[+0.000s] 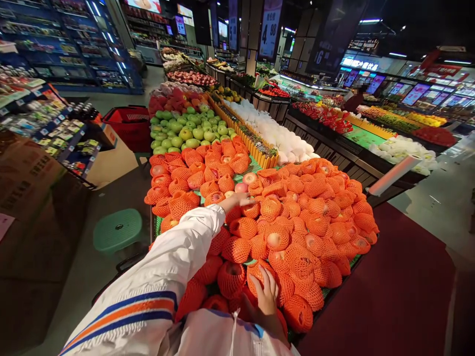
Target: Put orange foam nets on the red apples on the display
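Apples in orange foam nets (311, 222) lie heaped over the near part of the fruit stand. My left hand (237, 200), in a white sleeve, stretches across to the middle of the heap with its fingers extended over a netted apple (251, 211). Just beyond its fingertips, bare reddish apples (241, 188) show between the nets. Close to my body, my right hand (266, 291) has its fingers curled over the side of another netted apple (257, 271). That hand's palm is hidden.
Green fruit (185, 129) fills the stand farther back, beside white-wrapped produce (274, 131) behind a yellow divider (256, 143). A green stool (118, 230) and a red basket (128, 128) stand at left. A roll of plastic bags (395, 175) juts out at right. A person (354, 99) is in the distance.
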A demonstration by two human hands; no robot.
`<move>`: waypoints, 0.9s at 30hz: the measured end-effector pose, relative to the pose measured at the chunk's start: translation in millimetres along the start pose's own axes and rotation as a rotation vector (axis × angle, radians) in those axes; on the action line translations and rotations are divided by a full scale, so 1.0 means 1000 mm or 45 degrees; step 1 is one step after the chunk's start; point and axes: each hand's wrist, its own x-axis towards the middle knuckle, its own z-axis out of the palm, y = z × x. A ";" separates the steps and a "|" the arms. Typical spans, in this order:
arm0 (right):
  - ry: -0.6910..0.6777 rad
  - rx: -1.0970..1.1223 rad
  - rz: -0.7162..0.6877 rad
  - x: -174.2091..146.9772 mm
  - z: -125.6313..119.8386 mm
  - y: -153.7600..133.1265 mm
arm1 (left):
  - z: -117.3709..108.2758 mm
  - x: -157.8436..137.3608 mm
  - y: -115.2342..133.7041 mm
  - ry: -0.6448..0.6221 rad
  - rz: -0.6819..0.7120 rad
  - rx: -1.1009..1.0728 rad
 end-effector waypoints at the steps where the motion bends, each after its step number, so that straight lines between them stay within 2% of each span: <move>1: 0.000 -0.004 -0.002 0.000 0.001 0.001 | -0.002 0.001 -0.004 0.009 -0.026 0.006; 4: -0.003 -0.011 -0.002 0.000 -0.001 0.003 | -0.003 0.007 -0.010 0.127 -0.116 0.023; 7: -0.005 0.003 -0.055 0.003 -0.005 0.004 | 0.005 0.020 -0.011 0.221 -0.283 0.023; 10: 0.060 0.027 -0.078 0.004 -0.006 0.004 | 0.016 0.038 -0.010 0.182 -0.440 0.006; 15: 0.112 0.037 -0.027 -0.003 0.006 0.005 | 0.030 0.059 -0.009 0.102 -0.528 -0.026; 21: 0.120 -0.023 -0.022 -0.009 0.013 0.007 | 0.030 0.058 -0.013 0.144 -0.459 -0.199; 27: 0.149 -0.049 -0.020 -0.004 0.013 0.007 | 0.013 0.041 -0.018 0.297 -0.273 -0.687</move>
